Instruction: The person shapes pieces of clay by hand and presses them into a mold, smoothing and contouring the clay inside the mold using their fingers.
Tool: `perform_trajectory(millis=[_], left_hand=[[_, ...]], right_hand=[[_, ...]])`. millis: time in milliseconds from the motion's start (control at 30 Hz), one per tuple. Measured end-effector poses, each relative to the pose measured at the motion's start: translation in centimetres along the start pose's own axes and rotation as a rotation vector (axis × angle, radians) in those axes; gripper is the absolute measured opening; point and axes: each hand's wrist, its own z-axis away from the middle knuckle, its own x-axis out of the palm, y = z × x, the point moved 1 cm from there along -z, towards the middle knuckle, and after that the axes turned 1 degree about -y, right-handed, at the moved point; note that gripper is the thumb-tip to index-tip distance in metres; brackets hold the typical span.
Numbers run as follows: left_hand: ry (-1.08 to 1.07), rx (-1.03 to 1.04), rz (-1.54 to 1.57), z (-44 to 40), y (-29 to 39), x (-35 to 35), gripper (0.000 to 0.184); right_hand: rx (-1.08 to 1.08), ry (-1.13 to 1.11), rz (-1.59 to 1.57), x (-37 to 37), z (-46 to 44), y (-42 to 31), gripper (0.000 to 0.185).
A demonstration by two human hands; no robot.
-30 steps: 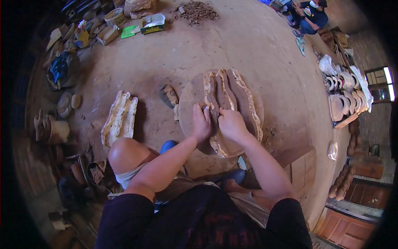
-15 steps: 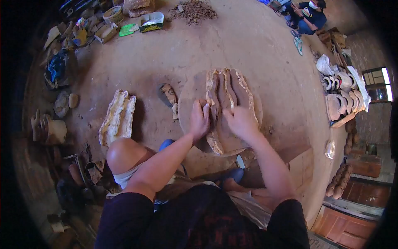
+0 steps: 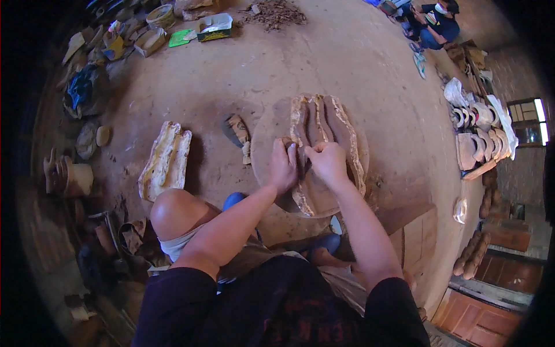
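A long mold (image 3: pixel 304 199) with pale, crusty, wavy edges lies on a round board (image 3: pixel 269 127) on the floor in front of me. Brown clay (image 3: pixel 348 141) lines its curving channels. At the mold's left edge my left hand (image 3: pixel 283 168) is closed, its thumb up near the rim and its fingers curled around the side. My right hand (image 3: pixel 328 165) is closed over the middle of the mold, thumb and fingers pinched together at the clay of the left channel. The fingertips are partly hidden. Both hands are close together, nearly touching.
Left of the board lie a second pale mold piece (image 3: pixel 166 162) and a cloth-wrapped tool or bag (image 3: pixel 237 133). Boxes (image 3: pixel 214 28) and a clay heap (image 3: pixel 274 14) are at the back. A seated person (image 3: pixel 432 26) is far right, above stacked curved pieces (image 3: pixel 483 141).
My right hand has moved left and slightly up, from the middle ridge to the left channel beside my left hand. The left hand stays at the mold's edge.
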Motion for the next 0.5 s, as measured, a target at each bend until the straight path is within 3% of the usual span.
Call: perform_trajectory(millis=[133,367,500], left_hand=[[0.008,-0.048,-0.08,0.0,0.5,-0.1,0.021],[0.032,0.023,-0.046,-1.0,-0.7,0.0,0.02],[0.006,0.01,-0.069,-1.1,0.4,-0.6,0.02]], right_hand=[[-0.037,0.128,-0.036,1.0,3.0,-0.2,0.032],[0.012,0.067,-0.02,2.6,6.6,1.2,0.029],[-0.077,0.114,-0.033,3.4,8.6,2.4,0.029]])
